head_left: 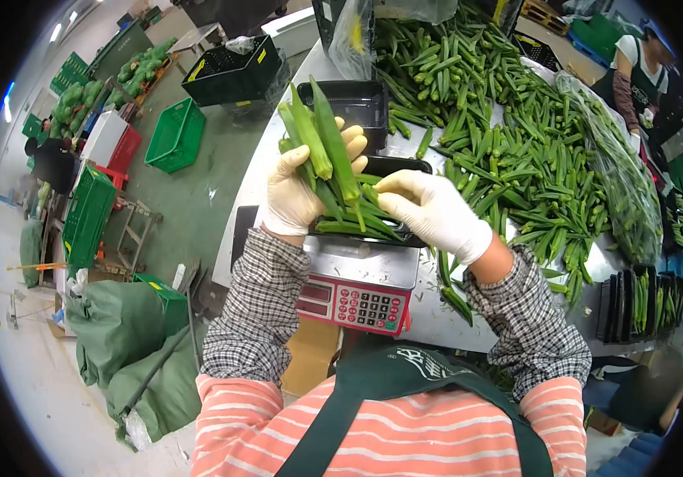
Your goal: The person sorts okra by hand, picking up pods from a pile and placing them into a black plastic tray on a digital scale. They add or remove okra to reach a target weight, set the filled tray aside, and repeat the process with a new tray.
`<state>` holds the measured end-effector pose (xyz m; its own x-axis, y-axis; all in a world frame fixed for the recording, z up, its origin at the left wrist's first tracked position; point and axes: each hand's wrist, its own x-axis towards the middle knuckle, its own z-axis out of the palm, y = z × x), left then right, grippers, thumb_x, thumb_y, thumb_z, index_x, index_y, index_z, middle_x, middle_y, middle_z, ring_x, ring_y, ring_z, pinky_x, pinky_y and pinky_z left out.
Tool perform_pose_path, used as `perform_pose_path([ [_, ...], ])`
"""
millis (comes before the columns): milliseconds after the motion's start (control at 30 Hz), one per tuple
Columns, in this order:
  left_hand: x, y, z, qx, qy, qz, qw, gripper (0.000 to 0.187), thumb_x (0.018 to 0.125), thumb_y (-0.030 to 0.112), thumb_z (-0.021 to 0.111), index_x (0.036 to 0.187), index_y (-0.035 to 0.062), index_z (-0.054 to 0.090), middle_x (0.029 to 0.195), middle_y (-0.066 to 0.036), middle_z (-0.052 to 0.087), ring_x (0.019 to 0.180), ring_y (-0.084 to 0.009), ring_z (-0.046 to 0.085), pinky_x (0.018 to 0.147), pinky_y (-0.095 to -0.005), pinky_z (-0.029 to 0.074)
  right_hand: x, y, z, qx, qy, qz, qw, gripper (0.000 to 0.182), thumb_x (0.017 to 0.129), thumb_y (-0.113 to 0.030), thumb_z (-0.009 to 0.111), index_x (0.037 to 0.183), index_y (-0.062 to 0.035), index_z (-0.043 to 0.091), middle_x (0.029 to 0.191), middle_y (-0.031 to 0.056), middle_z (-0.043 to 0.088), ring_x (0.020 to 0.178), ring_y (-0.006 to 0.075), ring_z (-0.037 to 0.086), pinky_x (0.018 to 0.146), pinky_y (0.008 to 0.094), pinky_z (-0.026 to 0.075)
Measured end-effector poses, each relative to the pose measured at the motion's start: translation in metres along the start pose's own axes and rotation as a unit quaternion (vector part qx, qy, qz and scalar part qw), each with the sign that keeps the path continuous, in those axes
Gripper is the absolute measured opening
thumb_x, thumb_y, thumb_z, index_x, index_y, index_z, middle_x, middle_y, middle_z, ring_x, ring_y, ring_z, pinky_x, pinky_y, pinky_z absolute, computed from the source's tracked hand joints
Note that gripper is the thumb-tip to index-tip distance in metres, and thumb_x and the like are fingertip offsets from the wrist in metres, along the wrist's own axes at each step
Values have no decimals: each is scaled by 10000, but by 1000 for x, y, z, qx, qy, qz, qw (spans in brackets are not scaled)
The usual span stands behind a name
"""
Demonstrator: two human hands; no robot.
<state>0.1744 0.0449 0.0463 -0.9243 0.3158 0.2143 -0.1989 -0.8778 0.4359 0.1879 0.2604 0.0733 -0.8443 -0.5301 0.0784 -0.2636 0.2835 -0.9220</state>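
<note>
A large heap of loose okra (508,135) is still lying spread across the metal table (437,314), so by the look of it most of the sorting is remaining to be done, while a row of filled black trays (635,302) is standing on edge at the table's right end as finished work. In front of the person a black tray (393,167) is sitting on the red scale (357,294) and is already holding a layer of pods, so this portion seems partly filled. The left hand (297,191), gloved, is gripping a bunch of okra pods (325,139) upright just above the tray, fingers curled around their lower ends. The right hand (429,211), also gloved, is resting on the tray's right side with fingers bent down onto the pods there; whether it is pinching one I cannot tell. An empty black tray (349,99) is waiting just behind. The scale's display is being hidden by the tray and hands, and its reading cannot be made out.
</note>
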Motion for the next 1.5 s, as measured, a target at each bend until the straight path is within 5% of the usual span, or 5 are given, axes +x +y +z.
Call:
perform_pose_path([
  [567, -16, -12, -5, 127, 81, 17, 988, 484, 840, 126, 562, 1276, -27, 418, 1220, -206, 521, 1120, -306, 528, 970, -446, 423, -28, 9, 5, 260, 42, 127, 956, 197, 846, -143, 580, 942, 29, 573, 720, 39, 589, 598, 71, 521, 540, 219, 432],
  [800, 11, -11, -19, 920, -123, 19, 371, 479, 688, 29, 637, 1153, 78, 539, 1035, -142, 600, 1002, -341, 561, 876, -356, 453, -273, 80, -96, 68, 298, 235, 923, 195, 831, -166, 554, 892, 16, 585, 723, 44, 585, 611, 91, 513, 553, 220, 396],
  [1067, 30, -44, 44, 899, -161, 109, 391, 543, 672, 88, 721, 1182, 46, 539, 1131, -151, 558, 1068, -325, 519, 935, -373, 419, -585, 110, -95, -249, 362, 570, 694, 274, 800, -165, 663, 986, 31, 617, 862, 107, 646, 784, 169, 614, 707, 282, 494],
  [1233, 5, -163, 70, 803, -288, 91, 514, 396, 691, 61, 703, 1073, 37, 599, 1011, -134, 615, 960, -293, 580, 853, -367, 464, -439, 127, -116, -304, 406, 315, 802, 239, 802, -76, 652, 1032, -15, 625, 971, 121, 640, 889, 215, 617, 818, 289, 472],
  [1500, -58, -299, -7, 878, -322, 40, 352, 452, 777, 86, 473, 1220, -2, 474, 1185, -159, 520, 1138, -340, 467, 1009, -517, 306, -251, 187, -80, -502, 96, 80, 856, 614, 662, 2, 530, 1268, -20, 439, 1170, 180, 524, 1121, 331, 481, 974, 437, 361],
])
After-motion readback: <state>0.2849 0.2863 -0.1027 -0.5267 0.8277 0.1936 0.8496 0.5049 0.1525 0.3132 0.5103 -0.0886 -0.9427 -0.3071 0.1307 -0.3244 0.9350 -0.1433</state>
